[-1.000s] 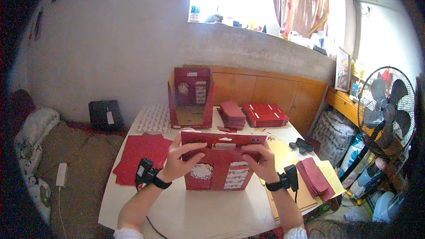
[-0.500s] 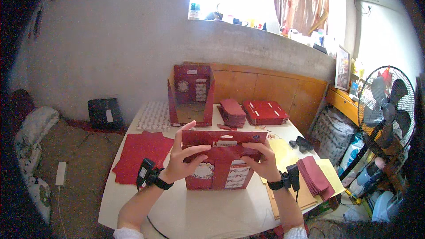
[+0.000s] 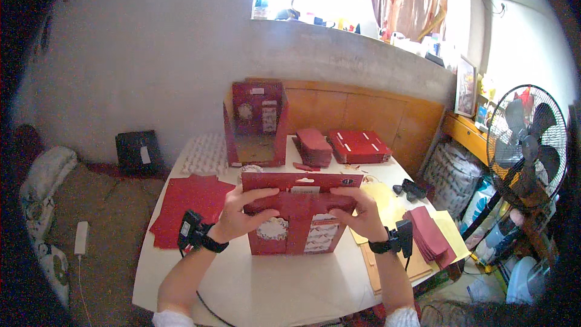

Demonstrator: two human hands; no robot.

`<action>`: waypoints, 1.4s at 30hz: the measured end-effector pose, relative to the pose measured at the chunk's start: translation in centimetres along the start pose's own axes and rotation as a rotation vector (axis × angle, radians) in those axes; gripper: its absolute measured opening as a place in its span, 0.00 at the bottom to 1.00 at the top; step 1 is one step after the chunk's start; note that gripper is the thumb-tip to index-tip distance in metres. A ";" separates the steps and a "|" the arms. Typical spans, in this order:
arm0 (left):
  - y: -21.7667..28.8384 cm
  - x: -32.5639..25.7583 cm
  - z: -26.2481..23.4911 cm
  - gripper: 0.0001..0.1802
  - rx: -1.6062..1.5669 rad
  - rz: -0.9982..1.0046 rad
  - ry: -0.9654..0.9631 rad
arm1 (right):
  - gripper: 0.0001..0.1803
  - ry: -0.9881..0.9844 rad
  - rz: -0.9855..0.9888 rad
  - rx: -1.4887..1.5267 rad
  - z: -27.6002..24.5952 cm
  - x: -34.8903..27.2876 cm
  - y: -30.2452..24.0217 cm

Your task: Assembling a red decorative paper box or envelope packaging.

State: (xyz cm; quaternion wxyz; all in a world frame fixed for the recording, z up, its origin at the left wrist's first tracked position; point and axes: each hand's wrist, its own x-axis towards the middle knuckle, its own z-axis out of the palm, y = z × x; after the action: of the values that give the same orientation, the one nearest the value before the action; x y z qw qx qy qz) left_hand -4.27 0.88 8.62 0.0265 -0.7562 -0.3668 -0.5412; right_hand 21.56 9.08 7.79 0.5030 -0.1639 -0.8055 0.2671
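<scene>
A red printed cardboard pack (image 3: 299, 230) with a hanging slot in its top flap stands upright on the white table, facing me. A white label sits under the slot, and white decorated panels show lower down. My left hand (image 3: 242, 213) is closed on the upper left edge, thumb on the near face and fingers along the flap. On the upper right edge, my right hand (image 3: 363, 211) pinches the flap in the same way. The pack hides its own back and whatever fingers reach behind it.
Flat red sheets (image 3: 189, 209) lie at left. Behind stand an open red box (image 3: 257, 151), a stack of dark red pieces (image 3: 313, 148) and a pile of red packs (image 3: 360, 147). At right are folded dark red pieces (image 3: 426, 233) on yellow sheets (image 3: 451, 236), and black glasses (image 3: 411, 189).
My left fingers, partly raised before, have come down onto the top flap. My right hand keeps its grip. The pack has stayed upright in nearly the same spot.
</scene>
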 end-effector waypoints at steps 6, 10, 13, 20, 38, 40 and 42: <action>-0.3 0.5 -0.5 0.27 -0.001 0.067 -0.039 | 0.26 -0.098 -0.065 -0.041 -0.3 0.3 -0.4; 0.1 0.5 -0.5 0.26 -0.003 0.040 -0.049 | 0.28 -0.074 -0.072 -0.055 -0.2 0.0 -0.3; 0.2 0.3 -0.4 0.25 -0.050 -0.019 -0.054 | 0.28 -0.049 -0.111 -0.078 -0.1 0.0 -0.3; -0.4 0.1 -0.1 0.23 0.007 0.057 -0.006 | 0.23 -0.006 -0.213 -0.174 0.3 -0.1 -0.7; -0.3 0.1 0.2 0.25 -0.049 0.041 0.049 | 0.25 0.096 -0.239 -0.271 -0.2 0.1 -0.7; 0.0 0.0 0.2 0.20 -0.220 -0.097 0.107 | 0.24 0.203 -0.269 -0.378 0.1 0.4 -1.7; -0.3 -0.3 -0.2 0.19 -0.126 -0.116 0.068 | 0.22 0.310 -0.296 -0.486 0.2 0.5 -2.3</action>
State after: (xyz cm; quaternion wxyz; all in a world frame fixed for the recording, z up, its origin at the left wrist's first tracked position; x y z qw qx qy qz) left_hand -4.65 0.83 8.40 -0.0402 -0.7151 -0.3739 -0.5893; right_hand 21.13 7.45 9.42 0.5993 -0.1989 -0.7745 -0.0373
